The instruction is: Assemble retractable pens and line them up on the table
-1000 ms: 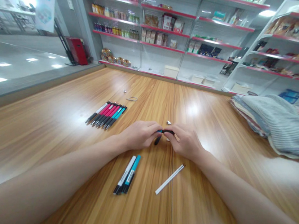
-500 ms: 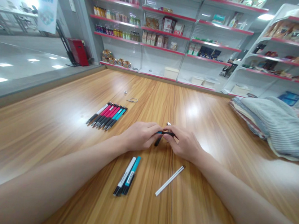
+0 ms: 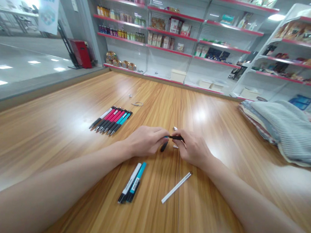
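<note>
Between my two hands lies a pen (image 3: 175, 137) with a blue barrel end and a black grip, held level just above the table. My left hand (image 3: 147, 141) is closed in a pinch on its blue end. The fingers of my right hand (image 3: 194, 148) are closed round the black end, hiding its tip. Under the hands rests a loose black grip piece (image 3: 164, 146), with small silver tips (image 3: 174, 128) just beyond. Nearer me lie a white pen barrel (image 3: 131, 179) and a turquoise pen barrel (image 3: 138, 178), side by side. White ink refills (image 3: 176, 187) sit to their right.
A row of assembled pens (image 3: 111, 120), white, pink and turquoise, lies at the left of the wooden table (image 3: 210, 221). Farther back is a thin clear loop (image 3: 137, 103) beside a small shiny piece (image 3: 130, 96). Folded cloths (image 3: 297, 134) are stacked at the right.
My right hand's fingers have shifted slightly rightward along the pen, so more of its black part shows. A small pale piece beneath that hand is now visible. My left hand stays put.
</note>
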`<state>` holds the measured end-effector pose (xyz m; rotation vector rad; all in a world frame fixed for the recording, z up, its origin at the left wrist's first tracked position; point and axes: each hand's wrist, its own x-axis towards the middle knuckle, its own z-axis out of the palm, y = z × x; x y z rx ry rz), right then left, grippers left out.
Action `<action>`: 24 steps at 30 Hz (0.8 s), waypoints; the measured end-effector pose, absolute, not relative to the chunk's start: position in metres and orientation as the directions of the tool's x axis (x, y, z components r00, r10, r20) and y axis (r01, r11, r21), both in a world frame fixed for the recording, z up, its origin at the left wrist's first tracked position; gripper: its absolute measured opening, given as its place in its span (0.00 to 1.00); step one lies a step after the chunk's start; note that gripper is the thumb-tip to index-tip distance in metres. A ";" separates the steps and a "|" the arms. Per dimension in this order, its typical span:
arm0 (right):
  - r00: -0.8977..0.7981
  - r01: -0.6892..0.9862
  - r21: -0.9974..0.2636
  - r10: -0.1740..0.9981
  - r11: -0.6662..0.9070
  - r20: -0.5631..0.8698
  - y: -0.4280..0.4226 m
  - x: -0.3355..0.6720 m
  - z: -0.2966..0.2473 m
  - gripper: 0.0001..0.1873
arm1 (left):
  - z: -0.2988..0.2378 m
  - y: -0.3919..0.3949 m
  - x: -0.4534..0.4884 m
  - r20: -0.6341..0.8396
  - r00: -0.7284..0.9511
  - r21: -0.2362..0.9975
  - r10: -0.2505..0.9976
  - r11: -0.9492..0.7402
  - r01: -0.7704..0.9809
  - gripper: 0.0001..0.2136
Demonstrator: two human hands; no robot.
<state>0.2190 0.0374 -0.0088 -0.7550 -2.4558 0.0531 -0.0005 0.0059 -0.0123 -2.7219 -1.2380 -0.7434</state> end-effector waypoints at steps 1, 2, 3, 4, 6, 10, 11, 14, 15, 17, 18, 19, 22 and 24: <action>-0.697 0.509 -0.182 0.527 0.841 0.486 0.037 0.219 -0.008 0.09 | -0.012 0.006 0.000 0.443 0.561 0.136 0.700 -0.671 0.729 0.12; -0.706 0.515 -0.168 0.527 0.840 0.473 0.036 0.219 -0.006 0.09 | -0.011 0.006 0.000 0.435 0.558 0.129 0.707 -0.662 0.738 0.12; -0.705 0.527 -0.153 0.531 0.836 0.470 0.035 0.218 -0.005 0.09 | -0.011 0.006 0.000 0.427 0.550 0.120 0.718 -0.648 0.752 0.13; -0.696 0.545 -0.138 0.539 0.827 0.476 0.035 0.218 -0.004 0.09 | -0.010 0.006 -0.001 0.419 0.537 0.110 0.732 -0.628 0.770 0.13; -0.656 0.599 -0.117 0.568 0.793 0.497 0.035 0.218 -0.002 0.07 | -0.008 0.007 -0.001 0.408 0.504 0.089 0.761 -0.583 0.808 0.14; -0.570 0.677 -0.147 0.640 0.721 0.516 0.041 0.220 -0.002 0.06 | -0.006 0.008 -0.003 0.409 0.443 0.080 0.798 -0.515 0.853 0.12; -0.553 0.680 -0.177 0.656 0.711 0.513 0.043 0.221 -0.003 0.07 | -0.006 0.008 -0.004 0.411 0.431 0.083 0.803 -0.504 0.860 0.11; -0.523 0.649 -0.299 0.696 0.699 0.492 0.050 0.225 -0.006 0.09 | -0.007 0.010 -0.005 0.416 0.405 0.093 0.814 -0.482 0.871 0.11; -0.520 0.631 -0.338 0.704 0.699 0.484 0.052 0.226 -0.007 0.10 | -0.007 0.010 -0.006 0.418 0.403 0.096 0.814 -0.481 0.872 0.10; -0.511 0.608 -0.389 0.716 0.692 0.476 0.055 0.227 -0.009 0.11 | -0.008 0.011 -0.006 0.425 0.402 0.100 0.811 -0.483 0.870 0.10; -0.502 0.612 -0.396 0.723 0.684 0.474 0.056 0.228 -0.010 0.10 | -0.008 0.011 -0.006 0.429 0.400 0.102 0.810 -0.484 0.869 0.10; -0.492 0.625 -0.393 0.731 0.675 0.473 0.057 0.228 -0.012 0.09 | -0.009 0.011 -0.007 0.434 0.399 0.104 0.808 -0.484 0.869 0.10; -0.488 0.662 -0.363 0.744 0.656 0.456 0.059 0.229 -0.018 0.09 | -0.009 0.011 -0.007 0.435 0.395 0.109 0.809 -0.483 0.869 0.10; -0.504 0.664 -0.359 0.748 0.655 0.432 0.060 0.229 -0.021 0.11 | -0.009 0.011 -0.007 0.427 0.401 0.113 0.811 -0.487 0.866 0.10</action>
